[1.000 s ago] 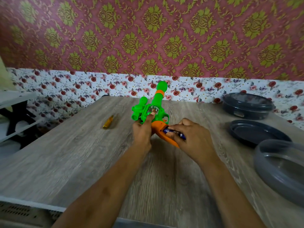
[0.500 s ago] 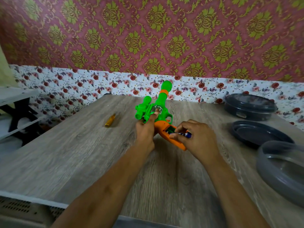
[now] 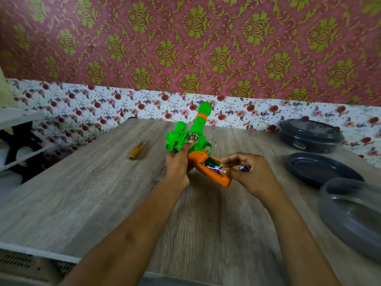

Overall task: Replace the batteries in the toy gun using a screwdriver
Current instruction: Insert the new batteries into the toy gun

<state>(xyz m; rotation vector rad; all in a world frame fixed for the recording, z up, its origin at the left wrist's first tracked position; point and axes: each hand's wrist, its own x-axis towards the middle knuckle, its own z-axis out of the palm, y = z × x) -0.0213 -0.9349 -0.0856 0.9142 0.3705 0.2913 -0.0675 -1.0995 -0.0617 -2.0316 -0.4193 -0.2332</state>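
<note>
Head view: toy gun (image 3: 191,139), barrel pointing away, orange grip toward the person; left hand (image 3: 178,162) grips the gun's green body; right hand (image 3: 245,172), just right of the gun's grip, fingers curled, pinches a battery (image 3: 213,167) lying along the grip's long axis in its open compartment.

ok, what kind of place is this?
Probably a home room, not a workshop: patterned wallpaper over a floral strip, a wood-grain table, dark plastic containers at its right.
</note>
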